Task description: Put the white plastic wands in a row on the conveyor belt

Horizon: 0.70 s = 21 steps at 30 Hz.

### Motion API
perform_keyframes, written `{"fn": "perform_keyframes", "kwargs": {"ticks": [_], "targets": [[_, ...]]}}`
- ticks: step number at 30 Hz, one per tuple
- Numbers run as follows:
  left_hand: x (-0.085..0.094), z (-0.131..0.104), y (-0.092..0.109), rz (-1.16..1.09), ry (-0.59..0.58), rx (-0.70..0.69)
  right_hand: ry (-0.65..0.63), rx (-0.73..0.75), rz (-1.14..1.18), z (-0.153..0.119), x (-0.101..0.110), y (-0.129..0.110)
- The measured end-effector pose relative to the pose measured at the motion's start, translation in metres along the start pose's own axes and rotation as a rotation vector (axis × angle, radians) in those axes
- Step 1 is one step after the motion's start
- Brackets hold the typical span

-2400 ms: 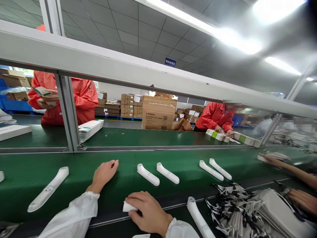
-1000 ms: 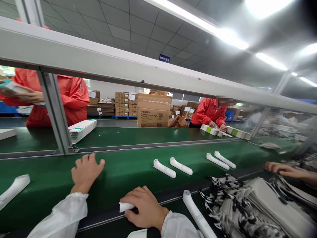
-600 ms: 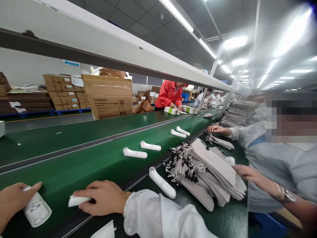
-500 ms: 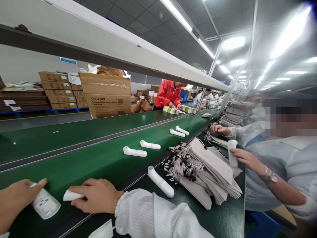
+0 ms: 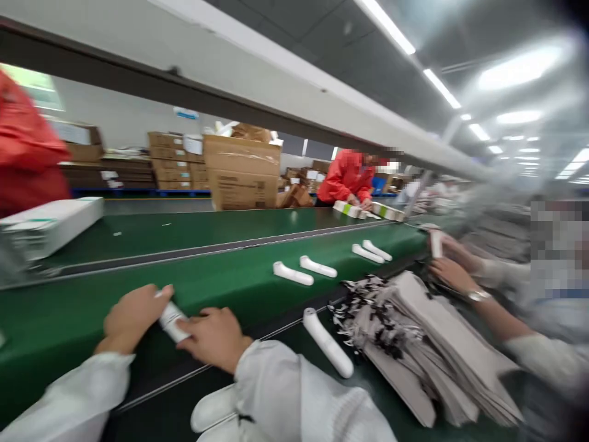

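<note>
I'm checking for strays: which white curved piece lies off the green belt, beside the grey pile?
The lone curved piece on the near dark surface, left of the grey pile; the four similar pieces lie in pairs on the green belt.

The left hand [image 5: 133,314] and the right hand [image 5: 215,337], apart a moment ago, are now meeting at one white device [image 5: 172,320]. Nearby, the co-worker's hands [image 5: 453,264] are coming together at a white piece [image 5: 436,244] (one was over the grey pouches [image 5: 432,337] before). A red jacket [image 5: 27,153] and stacked white boxes [image 5: 59,227] are showing again at the left.
</note>
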<state>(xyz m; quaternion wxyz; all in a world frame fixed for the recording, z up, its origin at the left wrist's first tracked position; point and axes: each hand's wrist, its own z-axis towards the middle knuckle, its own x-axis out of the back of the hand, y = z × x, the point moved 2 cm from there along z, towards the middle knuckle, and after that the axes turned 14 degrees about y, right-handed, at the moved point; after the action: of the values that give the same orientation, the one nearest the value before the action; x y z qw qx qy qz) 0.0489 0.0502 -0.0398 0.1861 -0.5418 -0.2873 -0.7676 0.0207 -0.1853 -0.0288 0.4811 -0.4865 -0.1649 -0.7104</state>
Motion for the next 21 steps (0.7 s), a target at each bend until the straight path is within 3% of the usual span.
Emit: {"fn": "perform_keyframes", "kwargs": {"ticks": [3,7,9,11,14,16,18,21], "targets": [[0.026,-0.030,0.031,-0.022,-0.040,-0.154,-0.028,-0.051,0.030,-0.003,0.001,0.008],[0.036,-0.040,0.034,-0.141,-0.048,-0.097,-0.034,-0.094,0.069,-0.004,0.010,0.015],[0.044,-0.040,0.023,-0.217,-0.042,-0.082,-0.018,-0.094,0.122,-0.005,0.030,0.018],[0.060,-0.037,0.006,-0.208,0.060,-0.014,-0.056,-0.094,0.231,-0.008,0.056,0.019],[0.086,-0.032,-0.027,-0.060,0.296,0.182,-0.281,0.004,0.412,-0.021,0.085,0.010],[0.097,-0.032,-0.048,0.019,0.347,0.284,-0.401,0.119,0.416,-0.033,0.090,-0.002],[0.099,-0.034,-0.065,0.046,0.273,0.362,-0.415,0.209,0.344,-0.043,0.084,-0.015],[0.091,-0.035,-0.082,0.046,0.067,0.381,-0.436,0.298,0.296,-0.048,0.068,-0.027]]}}
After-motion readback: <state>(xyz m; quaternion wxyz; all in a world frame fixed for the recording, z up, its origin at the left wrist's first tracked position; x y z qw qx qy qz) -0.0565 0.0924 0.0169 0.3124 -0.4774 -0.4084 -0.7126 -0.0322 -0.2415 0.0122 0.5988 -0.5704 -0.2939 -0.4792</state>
